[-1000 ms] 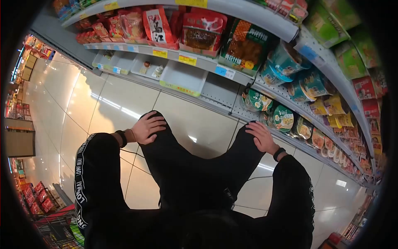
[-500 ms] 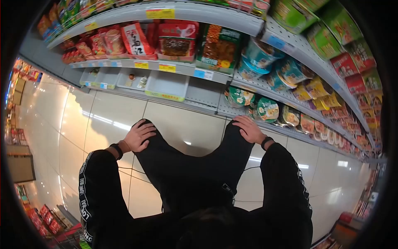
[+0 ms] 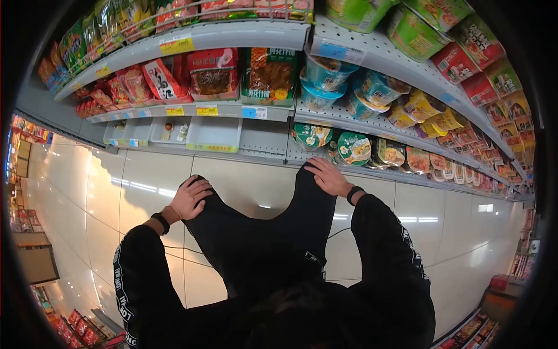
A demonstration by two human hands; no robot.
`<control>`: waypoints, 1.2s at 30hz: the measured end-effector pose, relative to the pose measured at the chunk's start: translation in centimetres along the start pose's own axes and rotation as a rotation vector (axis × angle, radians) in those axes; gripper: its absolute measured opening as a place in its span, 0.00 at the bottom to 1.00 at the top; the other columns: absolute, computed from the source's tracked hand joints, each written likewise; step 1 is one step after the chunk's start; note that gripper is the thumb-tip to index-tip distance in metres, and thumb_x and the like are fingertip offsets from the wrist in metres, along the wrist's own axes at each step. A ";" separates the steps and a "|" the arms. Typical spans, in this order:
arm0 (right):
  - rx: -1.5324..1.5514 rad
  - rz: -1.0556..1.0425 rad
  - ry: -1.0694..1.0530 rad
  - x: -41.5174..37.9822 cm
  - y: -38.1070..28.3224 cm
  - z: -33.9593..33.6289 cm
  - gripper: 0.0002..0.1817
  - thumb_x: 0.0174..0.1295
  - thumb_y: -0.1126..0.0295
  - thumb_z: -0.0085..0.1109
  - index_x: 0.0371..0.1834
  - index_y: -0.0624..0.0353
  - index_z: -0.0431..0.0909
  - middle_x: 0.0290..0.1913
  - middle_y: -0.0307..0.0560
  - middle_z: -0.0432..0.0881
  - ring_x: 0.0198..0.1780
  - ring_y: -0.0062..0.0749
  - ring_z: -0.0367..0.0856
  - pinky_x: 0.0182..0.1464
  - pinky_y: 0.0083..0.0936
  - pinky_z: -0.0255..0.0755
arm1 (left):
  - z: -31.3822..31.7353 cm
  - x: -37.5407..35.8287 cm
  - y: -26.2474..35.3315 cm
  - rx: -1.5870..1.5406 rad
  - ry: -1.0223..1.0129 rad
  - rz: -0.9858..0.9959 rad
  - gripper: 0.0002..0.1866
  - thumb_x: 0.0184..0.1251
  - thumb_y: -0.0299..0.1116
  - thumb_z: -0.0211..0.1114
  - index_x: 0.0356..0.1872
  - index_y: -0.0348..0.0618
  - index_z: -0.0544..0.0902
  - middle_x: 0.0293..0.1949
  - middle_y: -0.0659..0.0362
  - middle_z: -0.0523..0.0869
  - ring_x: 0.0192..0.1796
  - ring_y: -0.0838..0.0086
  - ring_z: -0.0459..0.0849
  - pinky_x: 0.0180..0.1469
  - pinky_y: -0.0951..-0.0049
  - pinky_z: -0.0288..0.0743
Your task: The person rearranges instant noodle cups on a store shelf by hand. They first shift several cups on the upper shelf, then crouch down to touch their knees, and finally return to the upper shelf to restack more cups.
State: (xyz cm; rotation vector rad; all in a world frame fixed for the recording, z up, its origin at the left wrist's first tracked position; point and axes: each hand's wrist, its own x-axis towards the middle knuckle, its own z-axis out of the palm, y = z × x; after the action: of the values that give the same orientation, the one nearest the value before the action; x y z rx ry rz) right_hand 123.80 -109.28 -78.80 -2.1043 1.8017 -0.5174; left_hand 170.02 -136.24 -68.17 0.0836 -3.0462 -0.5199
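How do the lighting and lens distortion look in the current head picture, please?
Head view: a dark, rounded border frames the scene, and the upper shelf edge bows; white light streaks and a warm glow at left reflect off the tiled floor; the black trousers show little detail, while the left hand and right hand read fairly clearly.

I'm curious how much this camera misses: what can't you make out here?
Head view:
Palms of left hand and right hand: hidden by the hands' own backs, against the black trousers.
Leftmost green tub: cut off by the top edge.
Price tags: fine print too small.
Small brown shelf item: too small to identify.
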 end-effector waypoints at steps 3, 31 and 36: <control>-0.029 -0.002 0.049 -0.5 -1.0 0.5 0.23 0.68 0.65 0.54 0.66 0.52 0.77 0.76 0.50 0.67 0.81 0.50 0.55 0.82 0.52 0.47 | -0.3 1.0 0.3 -0.002 -0.059 -0.013 0.18 0.62 0.34 0.59 0.51 0.40 0.83 0.57 0.51 0.83 0.66 0.57 0.77 0.77 0.43 0.57; 0.255 0.084 0.088 0.8 -0.6 2.0 0.19 0.67 0.73 0.46 0.58 0.53 0.80 0.73 0.45 0.73 0.80 0.45 0.59 0.83 0.52 0.41 | -0.2 5.0 -1.0 0.010 0.046 0.070 0.13 0.62 0.35 0.59 0.44 0.44 0.84 0.53 0.57 0.85 0.66 0.64 0.78 0.79 0.44 0.56; 0.255 0.087 0.090 1.4 -0.9 1.9 0.19 0.68 0.73 0.45 0.58 0.54 0.80 0.73 0.46 0.72 0.81 0.46 0.58 0.83 0.52 0.41 | 0.4 4.4 -2.1 -0.011 0.012 0.045 0.16 0.60 0.35 0.57 0.47 0.44 0.84 0.56 0.55 0.84 0.68 0.62 0.77 0.79 0.42 0.54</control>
State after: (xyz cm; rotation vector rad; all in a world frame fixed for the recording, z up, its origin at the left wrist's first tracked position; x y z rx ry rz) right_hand 125.67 -110.56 -79.97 -1.8503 1.7603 -0.7843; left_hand 165.68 -138.41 -69.05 0.0170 -3.0252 -0.5307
